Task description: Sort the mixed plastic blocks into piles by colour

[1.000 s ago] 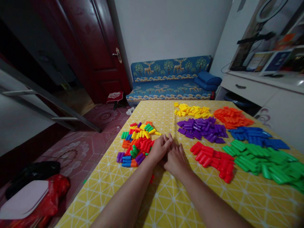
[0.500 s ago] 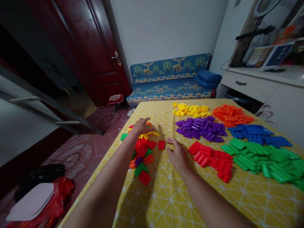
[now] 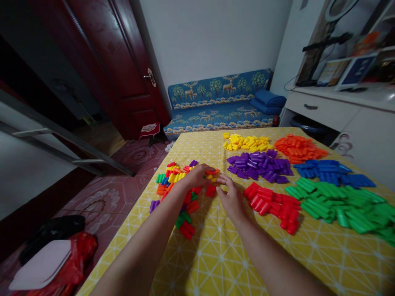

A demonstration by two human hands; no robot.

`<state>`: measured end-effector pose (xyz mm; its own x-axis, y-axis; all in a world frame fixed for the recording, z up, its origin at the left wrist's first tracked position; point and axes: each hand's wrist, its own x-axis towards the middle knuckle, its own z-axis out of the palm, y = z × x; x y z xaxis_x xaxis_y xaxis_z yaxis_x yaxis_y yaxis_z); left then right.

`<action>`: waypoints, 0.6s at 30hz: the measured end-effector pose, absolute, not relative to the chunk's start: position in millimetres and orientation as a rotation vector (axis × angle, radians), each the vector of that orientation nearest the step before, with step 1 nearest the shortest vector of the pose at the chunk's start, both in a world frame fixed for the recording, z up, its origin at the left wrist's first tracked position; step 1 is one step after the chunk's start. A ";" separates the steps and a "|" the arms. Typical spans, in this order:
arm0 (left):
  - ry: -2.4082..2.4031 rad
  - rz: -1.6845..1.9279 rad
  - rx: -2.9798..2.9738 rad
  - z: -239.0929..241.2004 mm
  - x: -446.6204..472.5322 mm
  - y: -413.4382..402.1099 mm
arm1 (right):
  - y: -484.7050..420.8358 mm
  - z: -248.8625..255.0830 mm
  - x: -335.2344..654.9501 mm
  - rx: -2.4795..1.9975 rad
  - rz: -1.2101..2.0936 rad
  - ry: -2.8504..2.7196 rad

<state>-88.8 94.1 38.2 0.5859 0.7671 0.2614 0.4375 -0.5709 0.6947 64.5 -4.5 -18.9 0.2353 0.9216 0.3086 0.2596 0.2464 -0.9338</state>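
Observation:
My left hand (image 3: 197,176) reaches over the right side of a mixed heap of plastic building blocks (image 3: 175,177), its fingers stretched and curved to the right. Yellow blocks (image 3: 210,176) and an orange block (image 3: 215,171) lie against or just beneath those fingers. Facing it, my right hand (image 3: 230,196) hovers low with thumb and fingers apart, its fingertips close to the yellow blocks. A red block (image 3: 211,190) rests on the cloth between my two hands. My left forearm and hand hide part of the mixed heap.
Sorted heaps lie on the right: red blocks (image 3: 273,204), purple blocks (image 3: 261,165), yellow pile (image 3: 245,142), orange pile (image 3: 299,148), blue blocks (image 3: 330,173) and green blocks (image 3: 342,205). A yellow patterned tablecloth (image 3: 216,263) covers the table. Behind stands a blue sofa (image 3: 216,111).
My left hand has moved right and nearer my right hand, bringing yellow and orange blocks along. More of the mixed heap's left side shows. My right hand has barely moved.

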 end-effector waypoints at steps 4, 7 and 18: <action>0.945 0.797 2.121 48.4 -83.7 70.7 | -2.6 -21.4 65.4 -1.250 0.660 -1.274; 1.169 0.789 2.316 59.9 -87.0 51.6 | -1.1 -22.8 66.3 -1.274 0.608 -1.306; 1.902 0.331 2.563 28.2 -76.0 14.6 | -14.0 -13.0 59.1 -1.454 0.194 -1.948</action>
